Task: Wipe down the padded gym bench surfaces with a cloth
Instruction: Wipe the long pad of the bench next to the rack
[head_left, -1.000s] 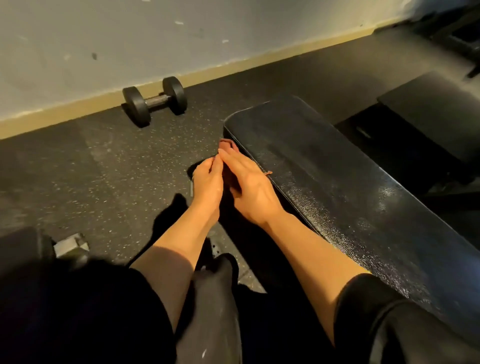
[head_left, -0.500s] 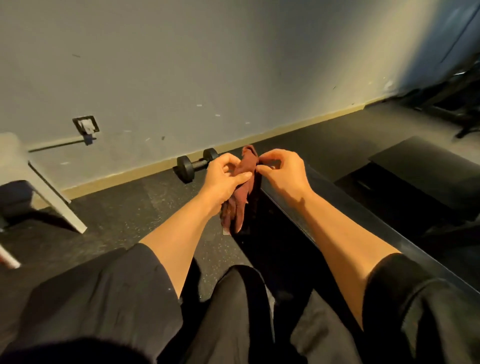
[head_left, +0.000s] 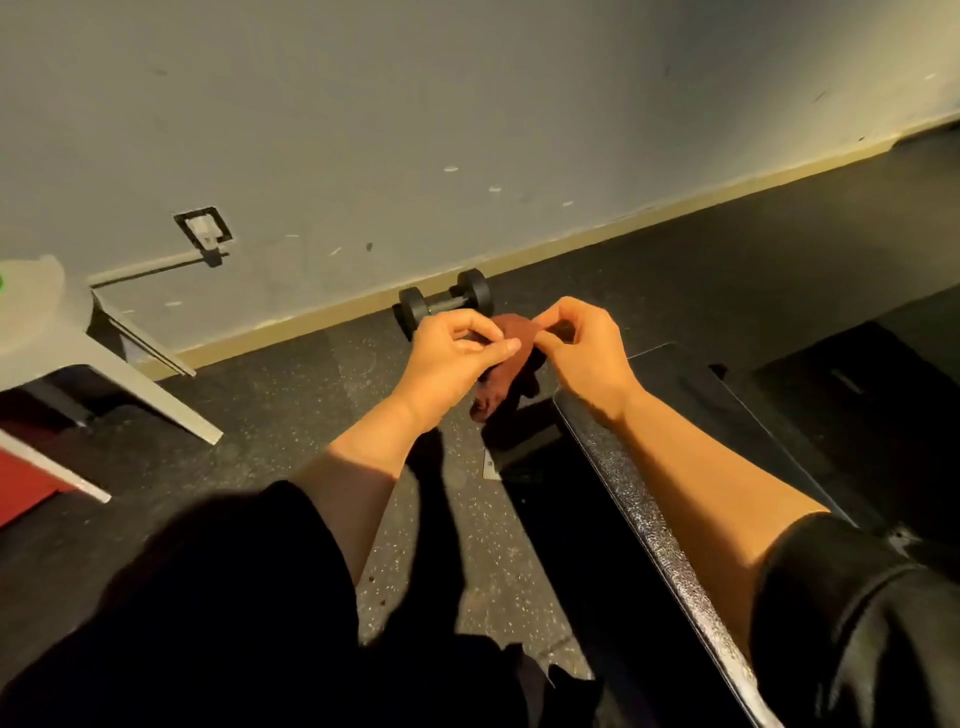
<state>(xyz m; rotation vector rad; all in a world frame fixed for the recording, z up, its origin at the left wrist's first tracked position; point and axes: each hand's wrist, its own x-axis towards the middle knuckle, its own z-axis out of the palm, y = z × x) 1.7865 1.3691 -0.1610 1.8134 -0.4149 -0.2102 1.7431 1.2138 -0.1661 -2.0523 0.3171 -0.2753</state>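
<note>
Getting ready to wipe: both the left hand and right hand pinching the dark red cloth up in the air, just past the black bench pad; next, probably spreading and laying it flat there.

A pale grey wall fills the upper part of the view, flecked with small scuffs and chips. A cream skirting strip runs along its foot. A dark-framed socket plate sits low on the wall, above a thin conduit. The floor is dark speckled rubber. A black dumbbell lies on it near the skirting. At the left edge stands a white plastic chair, with something red below it. Warm light falls from the right.
</note>
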